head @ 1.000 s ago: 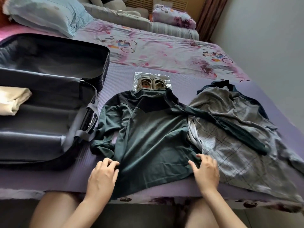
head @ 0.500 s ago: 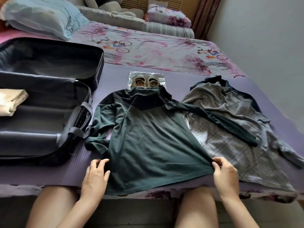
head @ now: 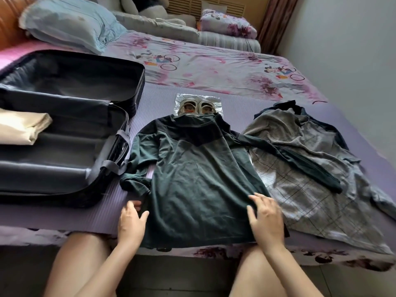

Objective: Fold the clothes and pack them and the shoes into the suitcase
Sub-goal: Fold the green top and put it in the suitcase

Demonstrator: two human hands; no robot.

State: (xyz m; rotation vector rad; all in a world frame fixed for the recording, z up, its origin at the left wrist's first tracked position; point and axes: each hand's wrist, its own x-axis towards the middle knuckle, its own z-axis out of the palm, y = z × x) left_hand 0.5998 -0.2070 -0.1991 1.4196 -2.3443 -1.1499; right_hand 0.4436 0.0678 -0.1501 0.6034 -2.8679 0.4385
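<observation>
- A dark green shirt (head: 199, 179) with long sleeves lies flat, front down or up cannot be told, on a purple mat (head: 235, 97) at the near edge of a bed, in the middle of the view.
- The left hand (head: 130, 221) grasps the shirt's lower left edge, thumb on top of the cloth and fingers at the edge beside it.
- The right hand (head: 266, 219) is released, fingers spread and lying flat on the shirt's lower right part.
- The shirt's right sleeve stretches out across a grey checked garment (head: 304, 189), which lies rumpled on the mat to the right.
- Just beyond the shirt's collar, a pair of shoes (head: 198, 107) sits in a clear plastic bag, partly covered by the collar.
- An open dark suitcase (head: 137, 86) lies to the left, its near corner touching the shirt's left sleeve.
- A folded cream garment (head: 21, 129) rests inside the suitcase, at its left.
- A pale blue pillow (head: 70, 22) lies at the far left of the bed.
</observation>
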